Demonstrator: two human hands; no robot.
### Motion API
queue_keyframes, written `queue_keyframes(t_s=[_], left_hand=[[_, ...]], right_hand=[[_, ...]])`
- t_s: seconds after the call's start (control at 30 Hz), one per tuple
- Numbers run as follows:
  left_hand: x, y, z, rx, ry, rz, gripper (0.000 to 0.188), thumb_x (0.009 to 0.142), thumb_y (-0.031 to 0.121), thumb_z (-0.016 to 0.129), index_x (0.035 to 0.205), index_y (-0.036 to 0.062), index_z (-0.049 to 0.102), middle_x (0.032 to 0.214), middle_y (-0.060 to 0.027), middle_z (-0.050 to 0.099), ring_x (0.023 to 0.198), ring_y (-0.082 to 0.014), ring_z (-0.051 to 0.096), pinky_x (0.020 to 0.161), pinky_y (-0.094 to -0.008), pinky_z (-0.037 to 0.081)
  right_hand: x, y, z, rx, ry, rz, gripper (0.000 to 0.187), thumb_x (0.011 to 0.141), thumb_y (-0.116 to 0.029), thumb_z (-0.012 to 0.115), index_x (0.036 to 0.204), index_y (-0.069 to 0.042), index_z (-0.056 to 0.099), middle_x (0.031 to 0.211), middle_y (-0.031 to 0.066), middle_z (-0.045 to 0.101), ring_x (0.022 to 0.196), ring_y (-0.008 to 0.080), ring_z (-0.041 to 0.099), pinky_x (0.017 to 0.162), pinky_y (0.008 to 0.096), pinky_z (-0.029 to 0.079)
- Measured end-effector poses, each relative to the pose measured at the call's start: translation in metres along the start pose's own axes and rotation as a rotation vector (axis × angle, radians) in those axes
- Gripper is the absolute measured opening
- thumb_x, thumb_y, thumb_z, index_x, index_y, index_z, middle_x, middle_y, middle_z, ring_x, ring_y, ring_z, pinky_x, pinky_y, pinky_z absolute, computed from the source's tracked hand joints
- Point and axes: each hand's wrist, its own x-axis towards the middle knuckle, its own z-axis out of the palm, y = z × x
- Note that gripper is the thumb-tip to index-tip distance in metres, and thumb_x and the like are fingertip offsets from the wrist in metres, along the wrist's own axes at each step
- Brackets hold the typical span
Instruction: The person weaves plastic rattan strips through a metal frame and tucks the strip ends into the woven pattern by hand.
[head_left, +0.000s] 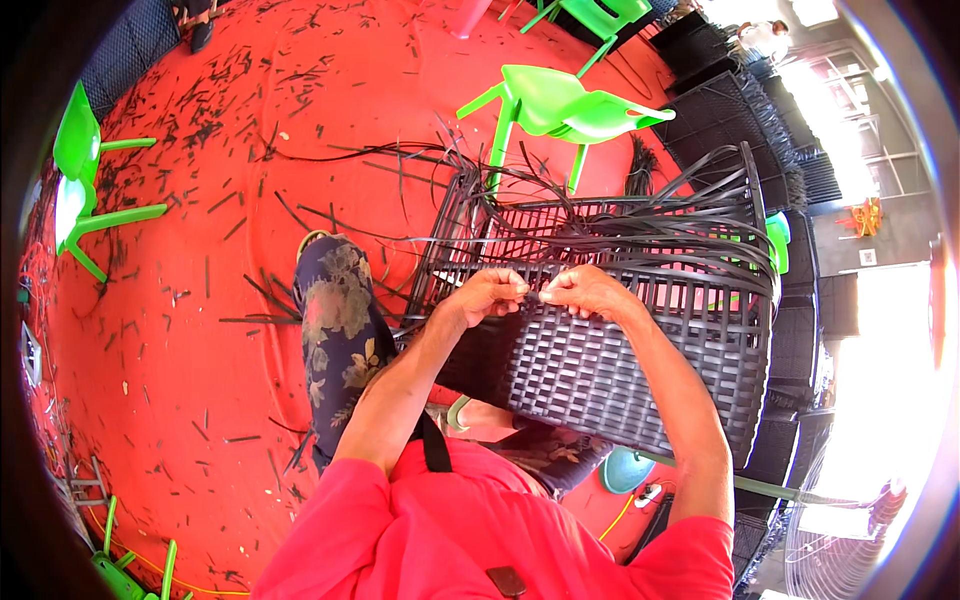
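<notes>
A large black woven frame [600,375], made of flat dark strips, leans across my lap. Its lower part is tightly woven, while the upper part is an open grid of strips. My left hand [493,295] and my right hand [588,292] come close together at the upper edge of the tight weave. Thumb and fingers of both hands are pinched on a short dark bit of black strip [531,298] between them. Long loose black strips [650,240] lie in a bundle over the far side of the frame. My fingers partly hide the strip.
A green plastic chair [550,105] stands beyond the frame, another green chair [85,190] at the left. Cut strip scraps litter the red floor [200,330]. Dark woven panels [715,120] are stacked at right, near a wire fan guard [840,540]. A blue-green round object [625,470] sits below the frame.
</notes>
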Motion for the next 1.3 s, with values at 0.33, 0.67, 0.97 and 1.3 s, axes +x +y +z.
queue_keyframes(t_s=[0.33, 0.67, 0.97, 1.3], left_hand=[[0.011, -0.011, 0.022, -0.009, 0.047, -0.182, 0.028, 0.09, 0.029, 0.052, 0.101, 0.0051, 0.06, 0.067, -0.0012, 0.059, 0.046, -0.0091, 0.053, 0.038, -0.0199, 0.038], [0.016, -0.017, 0.026, 0.151, 0.067, -0.188, 0.019, 0.087, 0.025, 0.056, 0.088, 0.007, 0.061, 0.061, 0.0024, 0.054, 0.041, -0.0064, 0.048, 0.034, -0.0191, 0.032], [0.018, -0.024, 0.024, -0.061, 0.123, -0.257, 0.014, 0.087, 0.023, 0.056, 0.085, 0.0097, 0.06, 0.057, 0.0048, 0.05, 0.04, -0.0058, 0.042, 0.034, -0.0186, 0.026], [0.015, -0.024, 0.029, 0.028, 0.084, -0.178, 0.013, 0.088, 0.019, 0.053, 0.095, 0.0102, 0.059, 0.059, 0.003, 0.051, 0.041, -0.0058, 0.045, 0.034, -0.0195, 0.029]], right_hand=[[0.0, -0.008, -0.017, -0.228, 0.068, 0.178, 0.016, 0.071, -0.023, 0.061, 0.066, -0.008, 0.057, 0.056, 0.0003, 0.052, 0.045, 0.0098, 0.045, 0.04, 0.0257, 0.033], [-0.002, -0.017, -0.014, -0.619, -0.041, 0.286, 0.02, 0.071, -0.023, 0.059, 0.071, -0.003, 0.06, 0.056, 0.0077, 0.057, 0.049, 0.0184, 0.056, 0.048, 0.031, 0.047], [-0.005, -0.016, -0.023, -0.603, -0.054, 0.277, 0.018, 0.067, -0.02, 0.058, 0.069, -0.002, 0.06, 0.054, 0.0076, 0.056, 0.047, 0.0175, 0.054, 0.044, 0.0304, 0.044], [0.015, -0.009, -0.002, -0.692, -0.048, 0.263, 0.019, 0.069, -0.018, 0.055, 0.064, 0.0, 0.058, 0.055, 0.0098, 0.058, 0.048, 0.02, 0.057, 0.046, 0.032, 0.047]])
